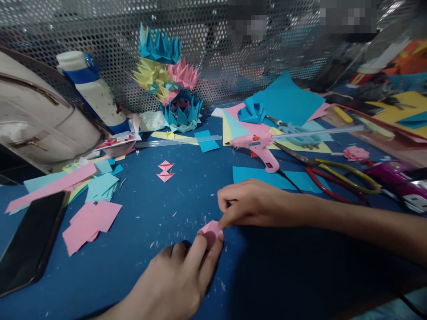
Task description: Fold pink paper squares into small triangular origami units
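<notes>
A small piece of pink paper [212, 232] with folded edges lies on the blue tabletop between my hands. My left hand [180, 271] holds it down, with its fingertips pressed on the near and left parts. From the right, my right hand [245, 204] is curled, its thumb and finger pinched at the paper's right corner. Farther off, to the upper left of my hands, rest two small folded pink pieces [166, 171]. A stack of pink paper squares [89, 226] lies to the left, beside a black phone [33, 242].
Beyond my right hand are a pink glue gun [255, 144] with its cord, and scissors [333, 171] with red and yellow handles. A tower of folded paper [167, 75], a bottle [91, 91] and a pale bag [40, 102] stand along a perforated metal panel [110, 26].
</notes>
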`<state>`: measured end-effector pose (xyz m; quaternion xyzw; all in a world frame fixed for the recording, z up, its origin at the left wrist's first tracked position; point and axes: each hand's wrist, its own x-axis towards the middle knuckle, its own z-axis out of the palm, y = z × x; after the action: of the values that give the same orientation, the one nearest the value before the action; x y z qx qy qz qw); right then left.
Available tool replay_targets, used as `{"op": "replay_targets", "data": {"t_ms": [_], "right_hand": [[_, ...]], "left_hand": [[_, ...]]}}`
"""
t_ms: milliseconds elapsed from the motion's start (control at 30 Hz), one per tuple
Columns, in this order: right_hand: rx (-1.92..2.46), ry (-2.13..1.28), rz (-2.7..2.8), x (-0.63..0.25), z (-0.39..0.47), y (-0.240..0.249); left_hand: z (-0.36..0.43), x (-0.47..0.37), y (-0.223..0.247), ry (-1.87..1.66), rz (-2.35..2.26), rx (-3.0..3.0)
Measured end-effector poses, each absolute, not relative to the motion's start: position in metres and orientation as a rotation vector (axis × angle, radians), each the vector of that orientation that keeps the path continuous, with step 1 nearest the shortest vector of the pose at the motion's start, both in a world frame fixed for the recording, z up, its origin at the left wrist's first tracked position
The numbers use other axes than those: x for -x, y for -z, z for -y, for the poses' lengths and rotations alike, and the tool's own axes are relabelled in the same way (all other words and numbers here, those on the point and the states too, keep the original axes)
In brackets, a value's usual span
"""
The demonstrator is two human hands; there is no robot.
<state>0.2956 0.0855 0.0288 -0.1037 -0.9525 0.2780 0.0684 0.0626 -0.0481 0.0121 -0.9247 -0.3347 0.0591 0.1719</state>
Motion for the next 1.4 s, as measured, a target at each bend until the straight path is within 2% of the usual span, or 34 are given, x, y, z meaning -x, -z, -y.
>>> {"op": "replay_targets", "data": {"t_ms": [167, 367, 633, 933, 1100, 1267, 1400], "right_hand": [[0.160, -0.591, 3.072, -0.309, -0.085, -0.031], [0.122, -0.481, 3.095, -0.308, -0.090, -0.023], [0.222, -0.474, 3.051, -0.307, -0.084, -0.018], [0.286, -0.154, 3.042, -0.309, -0.073, -0.013], [0.154, -0.225, 3.124, -0.315, -0.070, -0.018], [0.028, -0.411, 3.114, -0.313, -0.077, -0.025], [-0.039, -0.514, 3.060, -0.306, -0.081, -0.028]], "left_hand": [[0.049, -0.062, -0.008, -0.132, 0.960, 2.647], [0.049, -0.060, -0.001, -0.052, 0.963, 2.644], [0.048, -0.058, -0.010, -0.165, 0.926, 2.670], [0.047, -0.056, -0.002, -0.097, 0.941, 2.712], [0.048, -0.054, -0.001, -0.053, 0.928, 2.713], [0.047, -0.053, -0.009, -0.158, 0.915, 2.707], [0.047, -0.050, -0.006, -0.068, 0.887, 2.727]]}}
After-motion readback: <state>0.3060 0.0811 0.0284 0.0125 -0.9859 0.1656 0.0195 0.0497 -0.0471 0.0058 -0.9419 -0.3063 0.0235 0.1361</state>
